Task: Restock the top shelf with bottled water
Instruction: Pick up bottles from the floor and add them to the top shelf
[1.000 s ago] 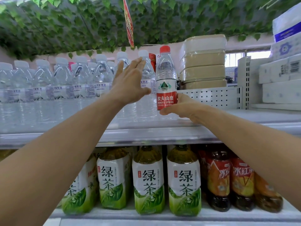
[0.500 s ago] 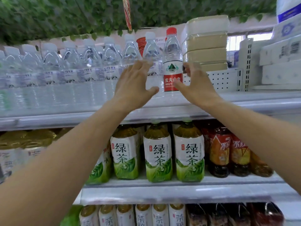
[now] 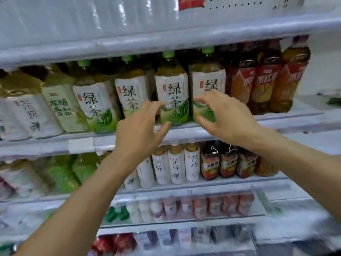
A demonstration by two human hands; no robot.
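The top shelf (image 3: pixel 166 41) runs across the top of the view, blurred. On it stands a row of clear water bottles (image 3: pixel 73 15), only their lower parts in view, and the red-labelled water bottle (image 3: pixel 191 2) shows just its label. My left hand (image 3: pixel 140 128) and my right hand (image 3: pixel 225 117) hang in front of the second shelf, well below the water. Both hold nothing, with fingers loosely spread and slightly bent.
Green tea bottles (image 3: pixel 171 93) and red-labelled iced tea bottles (image 3: pixel 265 80) fill the second shelf behind my hands. Smaller white tea bottles (image 3: pixel 175 163) and dark drinks (image 3: pixel 227 163) stand on the third shelf. Lower shelves hold more blurred drinks.
My right hand let go of the red-labelled bottle, which stays on the top shelf. Both hands dropped from the top shelf to the second shelf, and the view tilted downward.
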